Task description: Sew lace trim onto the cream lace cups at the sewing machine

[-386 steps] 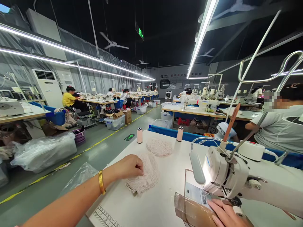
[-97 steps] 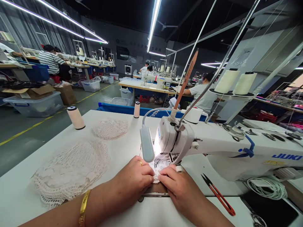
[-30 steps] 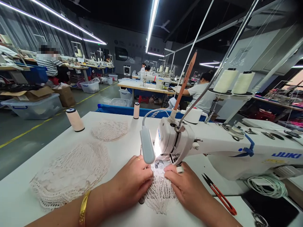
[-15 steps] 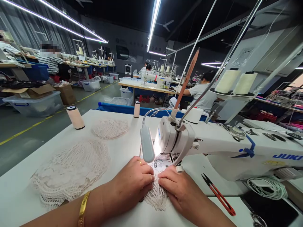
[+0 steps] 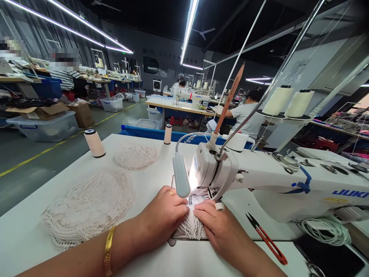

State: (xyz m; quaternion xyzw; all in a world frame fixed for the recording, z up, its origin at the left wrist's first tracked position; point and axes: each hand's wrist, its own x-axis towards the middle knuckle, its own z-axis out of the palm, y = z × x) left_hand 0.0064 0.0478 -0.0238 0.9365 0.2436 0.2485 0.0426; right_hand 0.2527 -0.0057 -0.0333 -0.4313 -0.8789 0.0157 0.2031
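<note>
A lace piece (image 5: 191, 227) lies low in the middle of the frame, under the head of the sewing machine (image 5: 259, 181), its far edge in the lamp's glare at the needle. The left hand (image 5: 164, 215) presses on its left side, fingers curled down onto it, a ring on one finger and a gold bangle (image 5: 108, 250) on the wrist. The right hand (image 5: 216, 223) presses on its right side, fingers flat and bent toward the needle; the fingertips of the two hands nearly meet over the lace. Neither hand lifts the lace; both pin it to the table (image 5: 144, 261).

A grey lamp (image 5: 181, 181) hangs at the machine's left face, just above the left hand. Red snips (image 5: 266, 238) lie on the table to the right of the right hand, near it but apart. A coil of white cord (image 5: 325, 229) sits at the lower right, below the machine's arm.

Left of the hands, a lace stack (image 5: 86, 204) spreads over the table; a smaller heap (image 5: 135, 157) lies beyond it, well apart. Two spools stand upright at the table's far edge: one (image 5: 94, 143) at the left, one (image 5: 167, 134) nearer the centre. Two cream cones (image 5: 288, 102) stand on a rack at the upper right. A person in a white shirt (image 5: 245, 115) sits at another table beyond the machine.
</note>
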